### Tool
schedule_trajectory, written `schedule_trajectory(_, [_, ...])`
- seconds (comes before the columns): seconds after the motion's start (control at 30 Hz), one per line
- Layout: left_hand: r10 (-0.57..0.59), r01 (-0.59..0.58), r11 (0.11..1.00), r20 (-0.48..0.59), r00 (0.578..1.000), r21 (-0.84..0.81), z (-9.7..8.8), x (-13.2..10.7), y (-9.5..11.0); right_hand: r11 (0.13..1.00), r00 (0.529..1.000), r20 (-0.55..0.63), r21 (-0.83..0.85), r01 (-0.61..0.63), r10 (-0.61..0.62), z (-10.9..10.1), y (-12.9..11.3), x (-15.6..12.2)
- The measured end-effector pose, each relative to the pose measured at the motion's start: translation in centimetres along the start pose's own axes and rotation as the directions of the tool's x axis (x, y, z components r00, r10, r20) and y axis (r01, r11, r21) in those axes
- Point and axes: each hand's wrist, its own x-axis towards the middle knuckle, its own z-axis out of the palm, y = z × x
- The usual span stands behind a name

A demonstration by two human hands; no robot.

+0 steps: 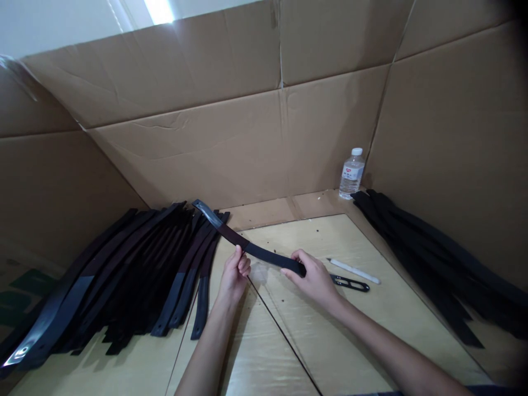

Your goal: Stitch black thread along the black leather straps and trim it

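A long curved strip [268, 255] slants across the middle, with a glossy holed end at the upper left, a dark maroon band along it and a matte black lower part. My right hand [312, 275] is closed around its lower right end. My left hand [236, 273] pinches a thin dark cord [282, 333] against the strip's underside, near where the maroon meets the black. From my left fingers the cord runs straight down to the bottom edge. Just right of my right hand lie black thread snips [358, 285], partly hidden, and a white pencil [355, 270].
Many similar curved strips [136, 275] are heaped on the left. Plain black strips [421, 253] lie in a pile on the right. A water bottle [352, 173] stands at the back right corner. Cardboard walls [198, 148] enclose the wooden board [330, 341].
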Motion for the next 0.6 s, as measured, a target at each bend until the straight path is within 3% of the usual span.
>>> schedule_trajectory(0.27, [-0.006,0.006,1.0,0.0,1.0,0.006,0.18,-0.15,0.09,0.999,0.998,0.032,-0.026,-0.046,0.046,-0.35,-0.21,-0.05])
schedule_trajectory(0.6, [-0.031,0.031,0.999,-0.021,0.999,0.009,0.25,0.02,-0.13,1.0,1.0,0.0,-0.001,-0.008,0.008,-0.32,-0.2,0.12])
